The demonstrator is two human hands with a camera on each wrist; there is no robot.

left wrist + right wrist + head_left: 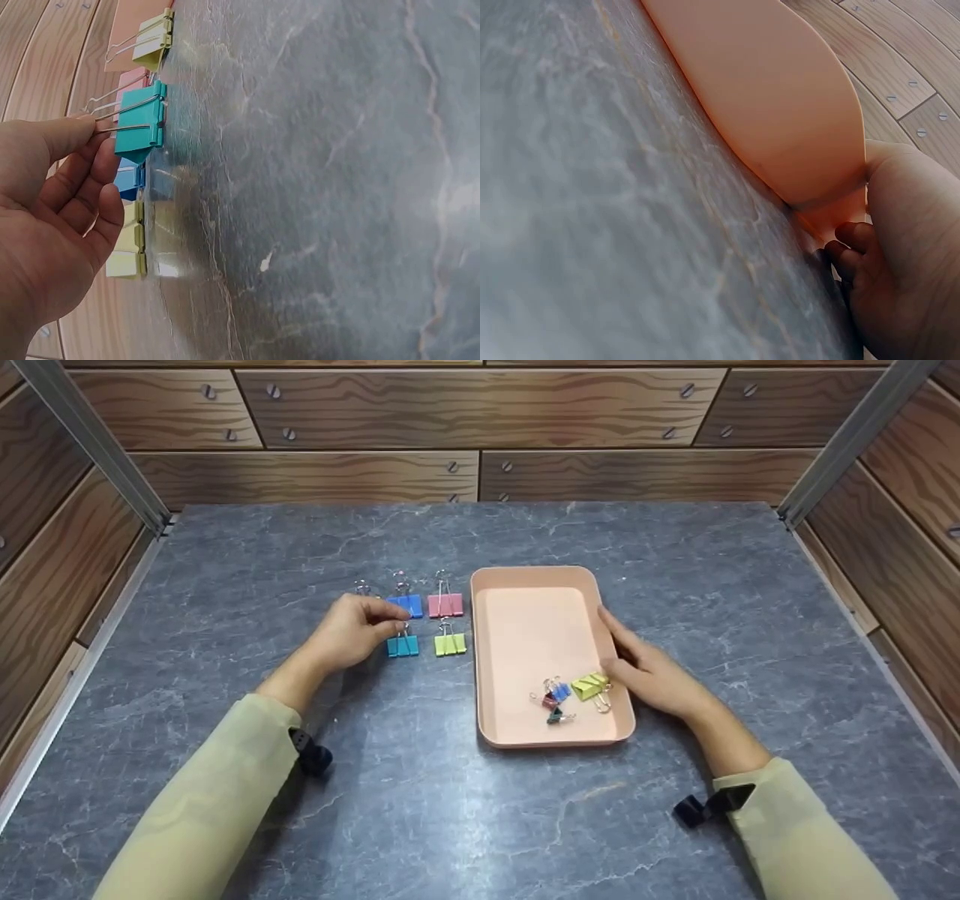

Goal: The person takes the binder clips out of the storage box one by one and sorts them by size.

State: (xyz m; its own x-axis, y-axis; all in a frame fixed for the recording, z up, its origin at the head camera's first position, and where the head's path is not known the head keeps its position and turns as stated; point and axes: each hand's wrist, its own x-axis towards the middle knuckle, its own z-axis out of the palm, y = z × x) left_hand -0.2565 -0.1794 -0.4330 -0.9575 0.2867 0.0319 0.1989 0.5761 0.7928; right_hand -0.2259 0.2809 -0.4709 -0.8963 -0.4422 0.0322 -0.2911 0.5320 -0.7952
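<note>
My left hand (346,636) pinches the wire handle of a teal binder clip (403,646) between thumb and fingers, its body low over the tabletop. Around it stand a yellow-green binder clip (450,645), a pink one (445,606) and a blue one (409,604). A yellow binder clip (129,234), seen in the left wrist view, is mostly hidden by that hand in the head view. On the other side, my right hand (661,679) holds the right wall of a peach tray (536,634), thumb at the rim and fingers outside.
Inside the tray's near end lie a larger yellow-green binder clip (589,686) and small clips in blue (562,691), red (550,700) and dark green (555,716). Wood-patterned panels (480,409) enclose the marbled grey table (375,810) at the back and sides.
</note>
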